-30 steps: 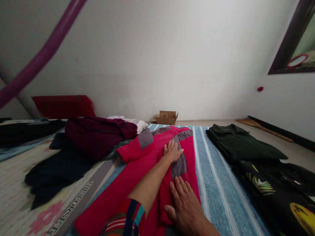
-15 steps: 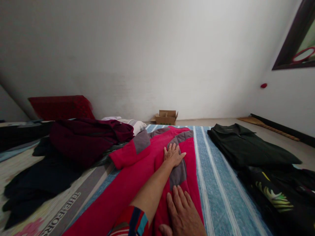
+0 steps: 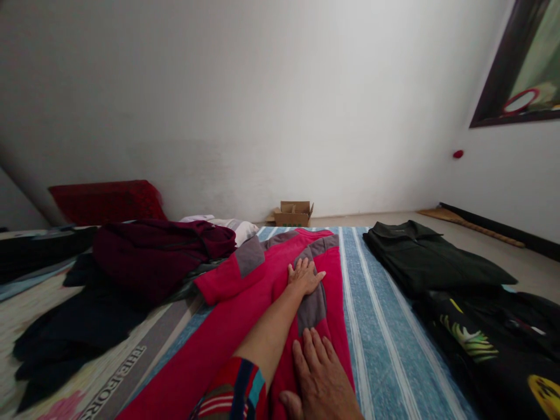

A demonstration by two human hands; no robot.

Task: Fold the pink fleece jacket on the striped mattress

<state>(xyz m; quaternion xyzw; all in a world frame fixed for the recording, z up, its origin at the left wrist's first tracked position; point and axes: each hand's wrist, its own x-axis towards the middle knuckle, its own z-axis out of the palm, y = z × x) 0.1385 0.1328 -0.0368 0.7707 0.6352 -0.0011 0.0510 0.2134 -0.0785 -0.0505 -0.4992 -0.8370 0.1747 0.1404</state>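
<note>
A red garment with grey patches [image 3: 245, 326] lies spread on a blue striped mat [image 3: 380, 332]. My left hand [image 3: 306, 276] rests flat on it, fingers stretched out, on the folded sleeve near the grey patch. My right hand [image 3: 321, 379] lies flat lower down on the same garment, fingers together and extended, near the bottom edge of the view. Neither hand holds anything.
A heap of maroon and black clothes [image 3: 144, 256] sits to the left, with a red pillow [image 3: 105, 201] behind. A folded dark green shirt [image 3: 429, 259] and a black printed garment [image 3: 490, 344] lie to the right. A small cardboard box [image 3: 293, 214] stands by the wall.
The view has shifted slightly; a purple strap at upper left is gone from view. Both hands stay flat on the red garment, my right hand having slid a little lower.
</note>
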